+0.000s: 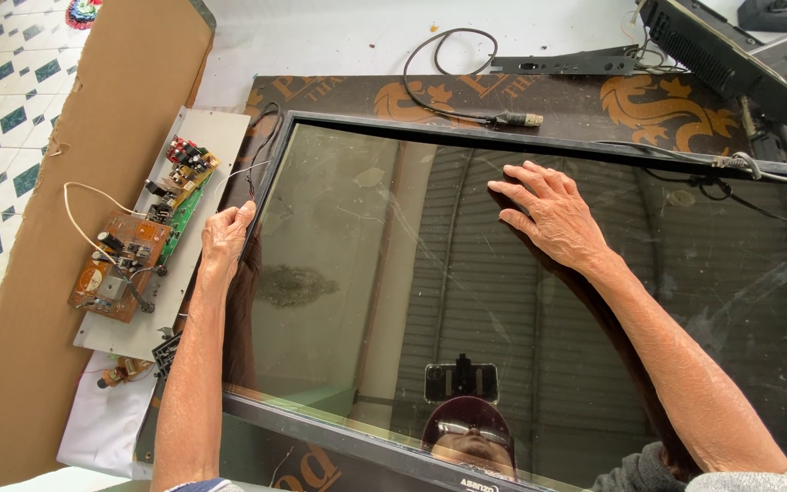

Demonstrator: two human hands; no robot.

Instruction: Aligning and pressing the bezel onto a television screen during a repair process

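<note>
A large flat television screen point(366, 273) lies face up on a dark printed board point(585, 102); its glossy glass mirrors a roof and a head-worn camera. My left hand point(226, 235) grips the screen's left frame edge, fingers curled over the bezel. My right hand point(548, 211) rests flat on the glass near the top middle, fingers spread.
Left of the screen, circuit boards point(138, 241) with wires sit on a grey metal plate point(216, 137) over a long cardboard sheet point(93, 118). A black cable with a plug point(466, 87) and a black bracket point(562, 64) lie behind. Dark panels point(730, 55) stand at top right. Tiled floor shows at left.
</note>
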